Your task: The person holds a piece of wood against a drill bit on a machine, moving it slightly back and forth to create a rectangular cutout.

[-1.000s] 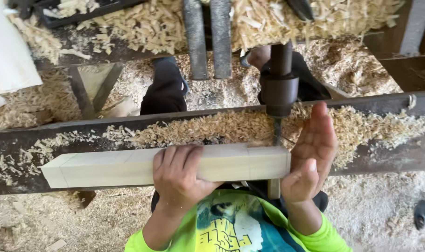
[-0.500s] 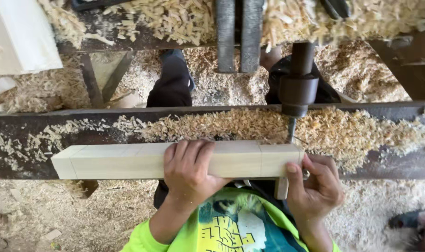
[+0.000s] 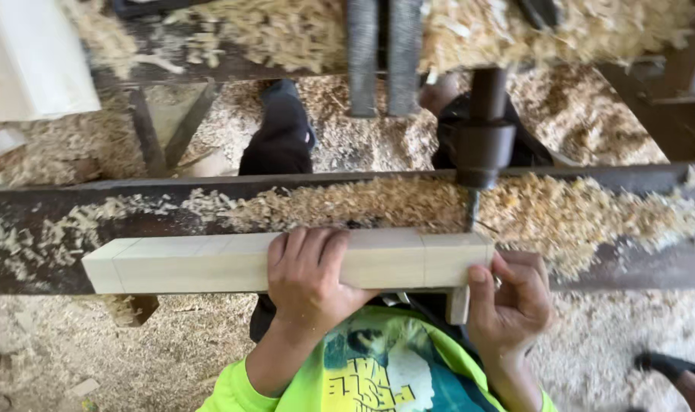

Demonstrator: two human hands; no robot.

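Pale squared wood blank [image 3: 210, 263]: my left hand [image 3: 309, 278] wraps over it, my right hand [image 3: 511, 297] pinches its end beside the dark spindle [image 3: 481, 145]. I judge that both grips should keep it level, its end centred on the spindle's point.

Pale cream wooden block [image 3: 286, 263] against dark grey steel rail [image 3: 42, 229]
Tan wood shavings [image 3: 561, 214] cover the rail; neon yellow-green shirt [image 3: 378, 374] bears a teal-and-yellow print; the drill chuck [image 3: 483, 152] is dark brown.
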